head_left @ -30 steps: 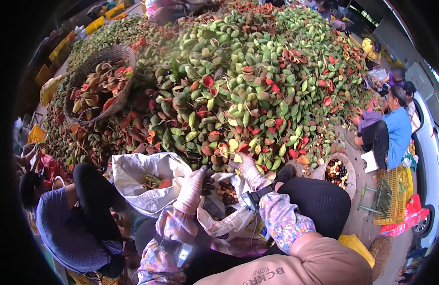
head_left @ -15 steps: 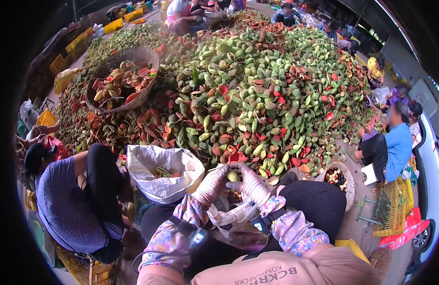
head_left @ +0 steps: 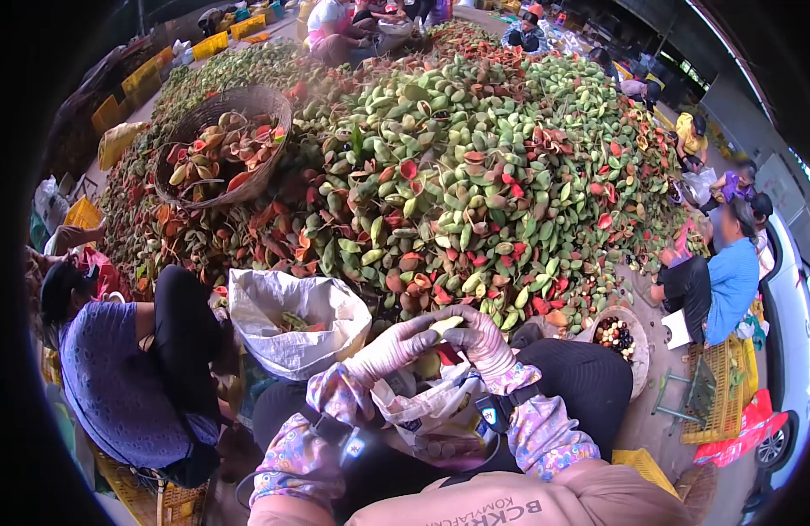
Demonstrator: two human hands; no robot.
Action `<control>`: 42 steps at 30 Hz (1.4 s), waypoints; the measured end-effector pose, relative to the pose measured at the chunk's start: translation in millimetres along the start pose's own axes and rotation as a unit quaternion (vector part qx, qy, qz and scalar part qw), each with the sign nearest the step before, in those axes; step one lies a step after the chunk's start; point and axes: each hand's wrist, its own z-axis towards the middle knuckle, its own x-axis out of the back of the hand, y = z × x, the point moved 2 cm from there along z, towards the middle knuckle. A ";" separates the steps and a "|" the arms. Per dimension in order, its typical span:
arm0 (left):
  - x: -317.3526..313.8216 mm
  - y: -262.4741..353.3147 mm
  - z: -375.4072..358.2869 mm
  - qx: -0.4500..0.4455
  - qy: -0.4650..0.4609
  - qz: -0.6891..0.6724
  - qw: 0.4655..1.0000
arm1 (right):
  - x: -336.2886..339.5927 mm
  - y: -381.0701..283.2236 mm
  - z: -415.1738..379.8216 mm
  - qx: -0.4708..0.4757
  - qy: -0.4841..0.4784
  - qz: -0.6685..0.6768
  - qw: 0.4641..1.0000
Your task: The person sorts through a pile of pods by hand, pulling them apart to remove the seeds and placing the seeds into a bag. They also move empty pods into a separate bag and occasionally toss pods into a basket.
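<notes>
My gloved left hand (head_left: 394, 347) and gloved right hand (head_left: 482, 344) meet over my lap, fingers curled around a pale green seed pod (head_left: 446, 325). A red piece (head_left: 447, 354), like the inside of a pod, shows just beneath it between the hands. Directly below is a whitish plastic bag (head_left: 413, 408), its mouth open, on my lap. What lies deep in the bag is hard to make out.
Ahead rises a big heap of green and red pods (head_left: 475, 193). A white woven sack (head_left: 263, 326) with husks stands at left, a basket of dark and pale seeds (head_left: 639, 373) at right. A wicker basket (head_left: 282, 114) rests on the heap. Other people sit around it.
My hands have shifted slightly right and spread a little around the pod. A red piece now shows between them. The view has tilted slightly.
</notes>
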 end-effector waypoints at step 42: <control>18.7 -56.5 10.3 0.109 0.291 0.284 0.907 | 28.2 92.3 14.7 0.070 0.164 -0.621 0.764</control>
